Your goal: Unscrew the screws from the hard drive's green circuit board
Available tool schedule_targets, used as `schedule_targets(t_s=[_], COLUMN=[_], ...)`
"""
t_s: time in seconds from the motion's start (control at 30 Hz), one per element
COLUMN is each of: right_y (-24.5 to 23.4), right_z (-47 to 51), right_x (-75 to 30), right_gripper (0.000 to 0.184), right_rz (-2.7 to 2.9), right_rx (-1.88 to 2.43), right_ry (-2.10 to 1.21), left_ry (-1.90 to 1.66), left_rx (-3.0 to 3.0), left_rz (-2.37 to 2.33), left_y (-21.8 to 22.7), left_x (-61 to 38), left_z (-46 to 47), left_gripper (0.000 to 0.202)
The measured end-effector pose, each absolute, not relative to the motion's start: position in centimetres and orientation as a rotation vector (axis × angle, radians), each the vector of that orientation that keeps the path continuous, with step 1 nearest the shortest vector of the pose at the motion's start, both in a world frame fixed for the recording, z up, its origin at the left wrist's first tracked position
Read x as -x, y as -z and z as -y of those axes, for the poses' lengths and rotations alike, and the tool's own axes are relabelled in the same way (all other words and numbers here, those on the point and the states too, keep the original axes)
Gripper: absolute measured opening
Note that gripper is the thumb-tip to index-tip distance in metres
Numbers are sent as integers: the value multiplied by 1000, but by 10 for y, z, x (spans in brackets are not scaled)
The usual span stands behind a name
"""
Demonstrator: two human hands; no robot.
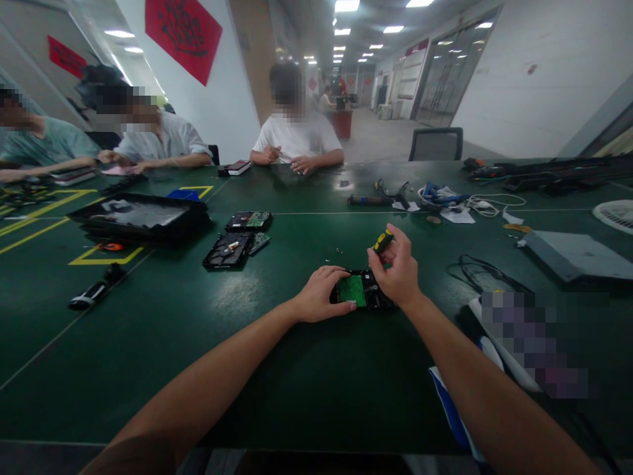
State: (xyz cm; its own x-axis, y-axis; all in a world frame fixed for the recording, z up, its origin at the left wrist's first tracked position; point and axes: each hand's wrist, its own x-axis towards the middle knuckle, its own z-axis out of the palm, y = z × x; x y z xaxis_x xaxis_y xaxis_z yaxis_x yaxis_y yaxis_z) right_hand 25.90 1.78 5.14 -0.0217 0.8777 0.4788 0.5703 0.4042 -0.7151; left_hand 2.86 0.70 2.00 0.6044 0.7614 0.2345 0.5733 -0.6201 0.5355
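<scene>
In the head view, a black hard drive point(378, 300) with a green circuit board point(351, 291) lies on the green table in front of me. My left hand point(324, 293) grips its left end, thumb along the near edge and fingers along the far one. Over the drive's right part, my right hand point(395, 270) is closed around a yellow-and-black screwdriver point(383, 241), held tilted with its handle up. The screwdriver's tip is too small to make out against the drive. Just beyond the drive lie several tiny pieces, perhaps screws point(339, 251).
To the left are two more drives point(228, 251) point(248, 221), a loose circuit board point(260, 243) and a black tray point(143, 218). Cables point(445, 196) and a grey metal box point(578, 254) lie right. A blurred-out object point(524, 343) sits beside my right forearm. Several people sit across the table point(277, 369).
</scene>
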Motion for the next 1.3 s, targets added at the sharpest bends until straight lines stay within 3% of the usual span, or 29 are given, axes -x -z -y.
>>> schedule_targets(t_s=[0.47,1.3], right_y=[-30,-35], right_z=[-32,-29], right_x=[-261,-259], right_gripper=[70,68], right_rz=[1722,1806], right_rx=[1070,1026], right_ry=[-132,-106], left_ry=[-642,-592], left_rx=[-2404,-2365], left_rz=[-1023,-1020], left_y=[-15,-19], left_x=[-27,-28], left_z=[-11,-8], left_gripper=[79,79])
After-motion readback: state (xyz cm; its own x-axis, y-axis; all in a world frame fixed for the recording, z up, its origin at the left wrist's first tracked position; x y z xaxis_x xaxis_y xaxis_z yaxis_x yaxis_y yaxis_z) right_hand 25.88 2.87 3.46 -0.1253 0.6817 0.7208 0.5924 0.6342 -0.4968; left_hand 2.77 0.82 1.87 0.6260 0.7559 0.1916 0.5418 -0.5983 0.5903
